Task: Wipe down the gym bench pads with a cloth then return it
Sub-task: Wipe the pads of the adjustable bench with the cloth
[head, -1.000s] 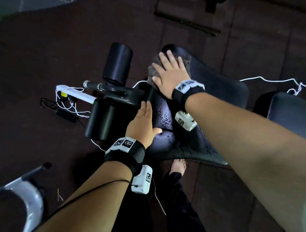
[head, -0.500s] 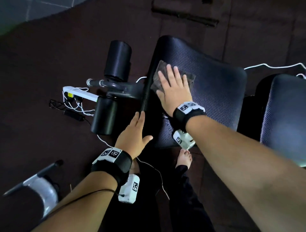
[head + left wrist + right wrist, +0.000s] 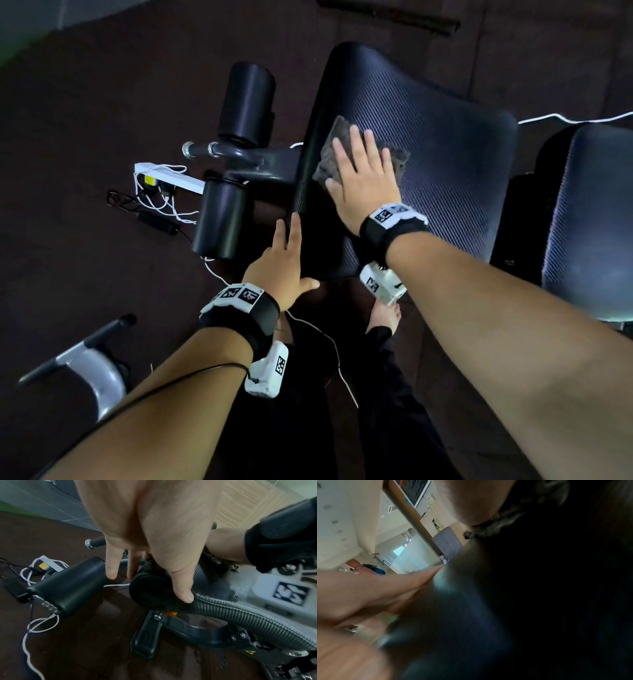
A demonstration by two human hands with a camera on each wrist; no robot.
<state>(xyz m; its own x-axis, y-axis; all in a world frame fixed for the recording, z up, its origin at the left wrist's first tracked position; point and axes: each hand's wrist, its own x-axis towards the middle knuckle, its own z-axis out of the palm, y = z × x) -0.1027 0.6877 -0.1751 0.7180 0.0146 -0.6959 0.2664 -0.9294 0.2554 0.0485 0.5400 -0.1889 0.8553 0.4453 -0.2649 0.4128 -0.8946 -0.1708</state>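
The black ribbed seat pad [image 3: 445, 144] of the gym bench fills the middle of the head view. A grey cloth [image 3: 334, 154] lies on its left part, and my right hand [image 3: 363, 171] presses flat on it with straight, spread fingers. My left hand [image 3: 286, 260] rests on the pad's near left corner, fingers straight along the edge [image 3: 154, 588] and thumb on the rim. The right wrist view is blurred and shows only the cloth's fringe [image 3: 513, 515] under my palm. A second pad [image 3: 589, 212] stands at the right.
Two black foam rollers [image 3: 246, 102] [image 3: 221, 219] stick out on a bar left of the seat. A white power strip with cables [image 3: 164, 181] lies on the dark floor. A grey machine part [image 3: 89, 370] is at lower left. My bare foot [image 3: 385, 315] stands below the pad.
My right hand has slid the cloth back from the pad's far end toward me along the left side. The left hand has shifted toward the near left corner.
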